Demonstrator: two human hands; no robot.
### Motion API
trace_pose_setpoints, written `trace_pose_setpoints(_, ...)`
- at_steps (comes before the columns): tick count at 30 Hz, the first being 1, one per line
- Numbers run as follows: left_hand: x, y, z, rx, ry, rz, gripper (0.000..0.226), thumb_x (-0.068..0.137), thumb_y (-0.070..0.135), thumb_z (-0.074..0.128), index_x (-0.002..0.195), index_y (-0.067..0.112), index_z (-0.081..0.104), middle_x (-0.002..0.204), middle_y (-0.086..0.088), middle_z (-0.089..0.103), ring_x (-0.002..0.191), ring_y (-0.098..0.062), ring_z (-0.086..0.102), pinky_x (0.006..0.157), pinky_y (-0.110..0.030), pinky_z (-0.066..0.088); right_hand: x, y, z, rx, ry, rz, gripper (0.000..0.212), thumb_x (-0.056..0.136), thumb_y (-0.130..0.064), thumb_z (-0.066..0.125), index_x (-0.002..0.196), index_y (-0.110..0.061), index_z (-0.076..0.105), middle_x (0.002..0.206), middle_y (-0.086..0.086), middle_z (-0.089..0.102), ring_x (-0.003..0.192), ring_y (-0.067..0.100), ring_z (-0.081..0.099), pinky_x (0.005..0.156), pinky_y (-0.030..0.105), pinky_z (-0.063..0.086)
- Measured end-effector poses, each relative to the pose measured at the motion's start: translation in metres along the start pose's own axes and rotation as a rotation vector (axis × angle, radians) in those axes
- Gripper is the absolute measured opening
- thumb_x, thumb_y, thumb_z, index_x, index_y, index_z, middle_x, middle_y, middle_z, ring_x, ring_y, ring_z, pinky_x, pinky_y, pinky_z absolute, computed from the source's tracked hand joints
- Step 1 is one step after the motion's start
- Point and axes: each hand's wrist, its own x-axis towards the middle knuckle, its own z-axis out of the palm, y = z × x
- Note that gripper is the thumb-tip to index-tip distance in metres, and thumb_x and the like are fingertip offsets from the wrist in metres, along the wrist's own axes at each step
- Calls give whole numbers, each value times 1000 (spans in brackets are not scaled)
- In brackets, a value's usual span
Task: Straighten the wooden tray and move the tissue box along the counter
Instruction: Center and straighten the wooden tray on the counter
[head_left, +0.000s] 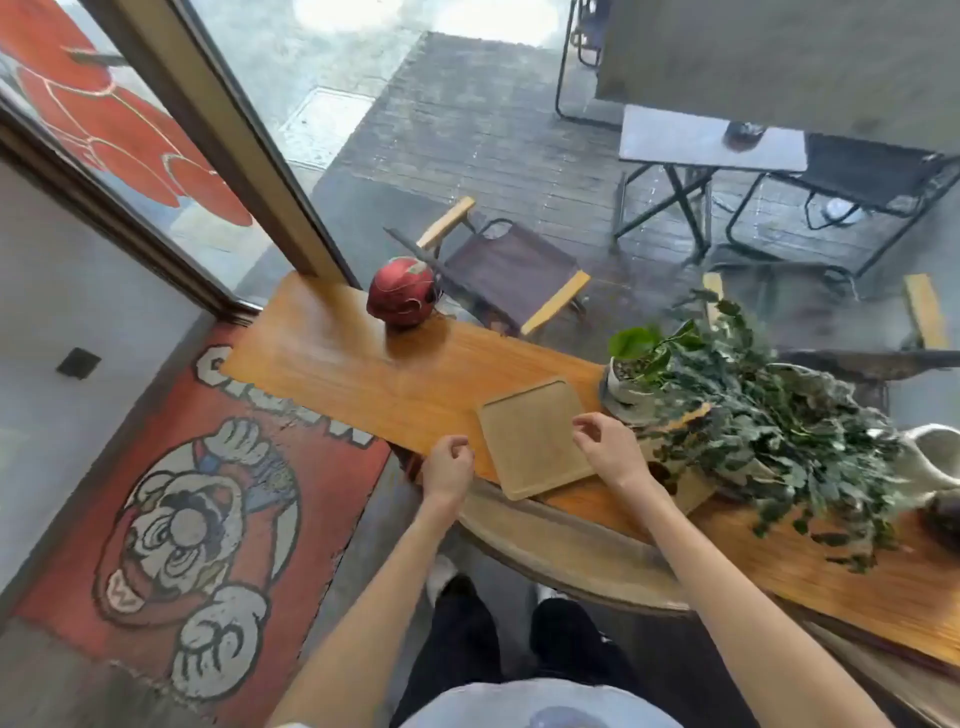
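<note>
Head view. Wooden tray (535, 439) skewed on counter (332, 358), centre frame; straightening step seemingly in hand, squaring to counter edge next. Left hand (447, 470) at tray's 9 o'clock, loosely curled, empty. Right hand (608, 447) at 3 o'clock, half-open, fingertips over tray rim, contact unclear. Tissue box not identifiable.

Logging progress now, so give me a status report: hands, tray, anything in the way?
Left hand and right hand open, empty, flanking the tray. Square pale wooden tray skewed, overhanging the counter edge. Leafy potted plant crowds its right.
</note>
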Motion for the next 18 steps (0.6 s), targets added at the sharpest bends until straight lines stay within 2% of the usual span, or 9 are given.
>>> trace_pose_setpoints(2,23,0,7,57,-28,-67,37,100,18,44,135,10,53,127,-11,62,115,-30,61,99,-49,53,22,-3,19,-60,-63,90,52,94,-22,62,143,-9,51,137,15,61,127,31,57,107,39,45)
trace_pose_setpoints(4,43,-3,14,104,-82,-140,42,100,14,40,142,11,46,137,-11,56,122,-30,56,100,-44,51,36,-7,36,-68,-116,225,71,95,-26,60,156,-7,28,152,21,43,140,35,42,115,42,37)
trace_pose_setpoints(7,72,-9,26,149,-145,-232,47,102,10,38,149,6,37,147,-12,47,129,-29,50,94,-35,44,54,-2,56,-68,-145,371,82,97,-30,56,159,-8,8,163,20,20,150,36,23,121,43,24)
trace_pose_setpoints(10,95,-22,38,120,-226,-343,53,101,16,43,151,3,30,151,-13,42,134,-31,45,97,-36,41,72,8,68,-134,-106,438,79,98,-31,51,160,-11,7,167,13,12,152,34,16,122,44,21)
trace_pose_setpoints(14,108,-38,47,115,-294,-377,57,97,23,55,147,3,36,148,-12,46,131,-31,48,100,-35,43,89,20,80,-191,34,491,71,97,-28,49,158,-9,17,164,12,24,148,35,26,118,44,26)
trace_pose_setpoints(18,114,-42,54,47,-371,-383,65,92,30,60,148,11,34,151,-9,41,125,-27,50,99,-35,44,93,29,89,-117,-7,628,70,95,-32,50,156,-13,25,162,12,27,147,34,27,117,46,27)
